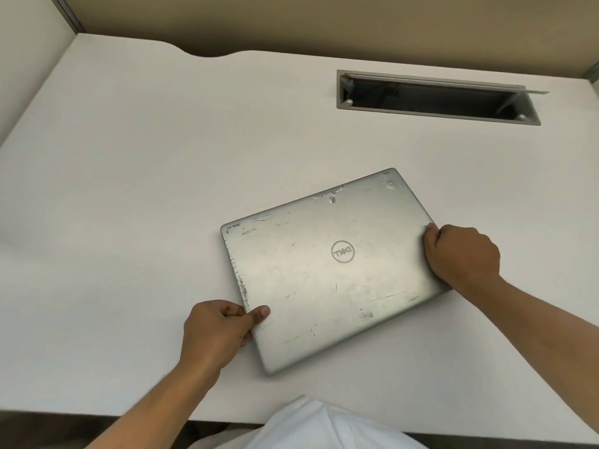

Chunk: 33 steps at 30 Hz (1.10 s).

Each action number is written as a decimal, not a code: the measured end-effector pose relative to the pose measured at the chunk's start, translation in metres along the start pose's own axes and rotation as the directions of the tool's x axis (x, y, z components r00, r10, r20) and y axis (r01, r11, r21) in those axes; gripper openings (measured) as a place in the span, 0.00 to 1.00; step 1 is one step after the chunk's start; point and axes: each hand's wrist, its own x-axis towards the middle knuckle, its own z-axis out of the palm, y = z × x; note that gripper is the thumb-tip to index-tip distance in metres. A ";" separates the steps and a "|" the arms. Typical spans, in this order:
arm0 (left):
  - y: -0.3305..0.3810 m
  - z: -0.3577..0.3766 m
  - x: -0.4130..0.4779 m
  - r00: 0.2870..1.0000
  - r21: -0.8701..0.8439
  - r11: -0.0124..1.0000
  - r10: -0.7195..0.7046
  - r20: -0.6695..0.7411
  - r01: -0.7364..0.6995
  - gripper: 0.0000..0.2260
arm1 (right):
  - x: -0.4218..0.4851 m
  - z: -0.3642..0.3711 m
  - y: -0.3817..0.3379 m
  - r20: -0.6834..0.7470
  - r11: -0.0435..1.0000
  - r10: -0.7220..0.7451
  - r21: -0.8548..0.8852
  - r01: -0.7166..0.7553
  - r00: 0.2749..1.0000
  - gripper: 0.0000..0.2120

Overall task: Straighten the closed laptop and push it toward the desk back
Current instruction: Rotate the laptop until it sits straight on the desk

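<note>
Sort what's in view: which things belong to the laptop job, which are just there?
In the job:
closed laptop, lying askew
left hand, gripping its near left edge
right hand, gripping its right edge
desk, the surface it slides on

Just there:
open cable hatch at the desk back
partition wall behind

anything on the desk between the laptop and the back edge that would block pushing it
Nothing visible sits on the desk behind the laptop. The one hazard is the open cable cutout near the back right; a straight push could run the laptop's far corner over it.
</note>
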 end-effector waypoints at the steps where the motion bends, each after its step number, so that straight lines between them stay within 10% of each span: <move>1: 0.000 0.001 0.000 1.000 0.006 1.000 0.003 -0.004 -0.003 0.18 | 0.001 -0.002 0.000 0.014 0.999 -0.019 -0.040 0.019 1.000 0.26; 14: -0.001 0.004 -0.001 0.978 0.279 0.946 0.193 -0.075 -0.165 0.16 | 0.010 -0.009 -0.002 0.038 0.976 -0.138 -0.166 0.143 0.990 0.21; 19: 0.005 0.011 0.000 0.983 0.039 0.989 0.145 -0.114 -0.141 0.25 | 0.024 -0.001 -0.001 0.089 0.984 -0.070 0.171 0.054 0.994 0.19; 23: 0.024 0.022 0.000 0.993 -0.308 0.951 -0.069 -0.096 0.037 0.11 | 0.028 0.000 -0.008 0.205 0.923 0.036 0.368 -0.111 0.978 0.22; 33: 0.046 0.021 0.019 0.965 -0.465 0.871 -0.238 -0.112 0.160 0.14 | 0.008 -0.020 -0.004 0.392 0.913 0.031 0.364 -0.186 0.920 0.29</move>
